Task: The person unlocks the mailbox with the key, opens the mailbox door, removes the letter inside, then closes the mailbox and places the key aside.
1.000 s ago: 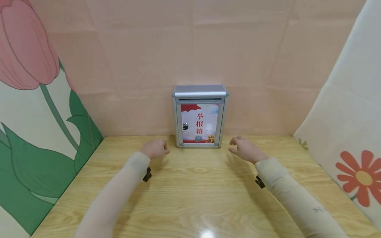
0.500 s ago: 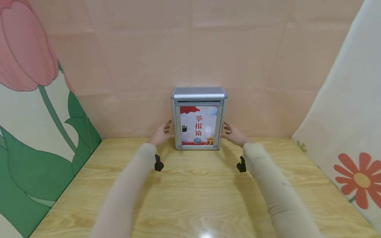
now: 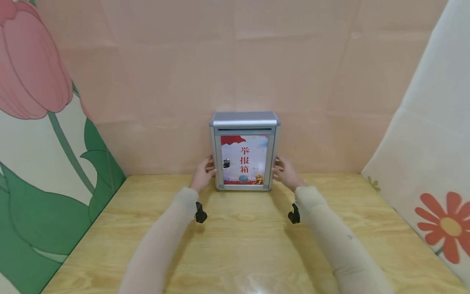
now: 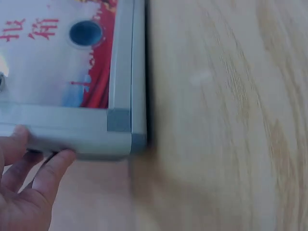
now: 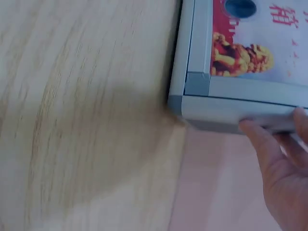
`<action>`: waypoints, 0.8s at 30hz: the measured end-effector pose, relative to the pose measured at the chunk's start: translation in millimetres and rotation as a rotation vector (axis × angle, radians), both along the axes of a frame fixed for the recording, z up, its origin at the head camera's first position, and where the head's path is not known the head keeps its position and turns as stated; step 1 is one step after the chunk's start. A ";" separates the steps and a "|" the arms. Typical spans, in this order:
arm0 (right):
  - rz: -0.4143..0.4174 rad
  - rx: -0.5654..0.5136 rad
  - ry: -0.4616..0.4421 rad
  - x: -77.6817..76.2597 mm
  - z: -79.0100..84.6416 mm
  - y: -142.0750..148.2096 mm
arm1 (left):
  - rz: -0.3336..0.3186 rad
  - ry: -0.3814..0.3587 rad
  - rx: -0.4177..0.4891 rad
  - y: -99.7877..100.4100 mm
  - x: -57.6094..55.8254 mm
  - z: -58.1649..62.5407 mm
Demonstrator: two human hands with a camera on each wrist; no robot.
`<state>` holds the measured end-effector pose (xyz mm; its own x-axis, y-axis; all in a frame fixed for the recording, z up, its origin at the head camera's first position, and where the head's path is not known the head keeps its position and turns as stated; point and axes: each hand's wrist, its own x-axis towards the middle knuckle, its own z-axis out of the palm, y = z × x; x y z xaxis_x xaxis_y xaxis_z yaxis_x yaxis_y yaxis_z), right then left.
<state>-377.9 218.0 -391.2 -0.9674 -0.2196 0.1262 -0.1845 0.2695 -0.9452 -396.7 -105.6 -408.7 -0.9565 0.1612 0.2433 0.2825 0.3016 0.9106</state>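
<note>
A silver metal-framed report box (image 3: 244,159) with a slot near its top stands upright on the wooden table. Its white front panel carries red characters and a small lock (image 3: 226,163). My left hand (image 3: 202,174) touches the box's left side low down; in the left wrist view its fingertips (image 4: 62,159) lie against the side wall. On the opposite side, my right hand (image 3: 287,173) touches the right wall with spread, slightly bent fingers (image 5: 262,139). Neither hand plainly wraps round the box. Its back is hidden.
The wood-grain table (image 3: 246,237) ends at a pink cloth backdrop (image 3: 165,81) just behind the box. Flower-printed cloths flank it, a tulip (image 3: 34,61) on the left and a red flower (image 3: 449,226) on the right. Each wrist carries a black camera mount (image 3: 200,213).
Both hands have moved inward from beside the box until their fingers meet its sides. The box keeps its place on the table, while the head view has tilted up slightly.
</note>
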 end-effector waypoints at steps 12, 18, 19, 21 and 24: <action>-0.012 0.039 0.120 54.0 24.5 7.1 | -0.052 0.075 0.089 -4.4 48.7 25.4; -0.027 0.090 0.110 59.7 6.5 12.3 | -0.025 0.064 0.104 3.0 53.0 4.6; -0.028 0.094 0.105 59.5 4.0 13.0 | -0.022 0.062 0.106 4.3 52.9 1.2; -0.032 0.091 0.091 58.8 -0.4 13.9 | -0.020 0.054 0.108 6.5 52.9 -4.3; -0.030 0.086 0.082 57.6 -5.1 15.0 | -0.021 0.040 0.114 8.3 52.1 -9.9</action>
<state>-320.3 233.0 -396.2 -0.9610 -0.2036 0.1869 -0.2505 0.3556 -0.9004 -344.6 -97.3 -418.6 -0.9422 0.1504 0.2995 0.3248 0.1899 0.9265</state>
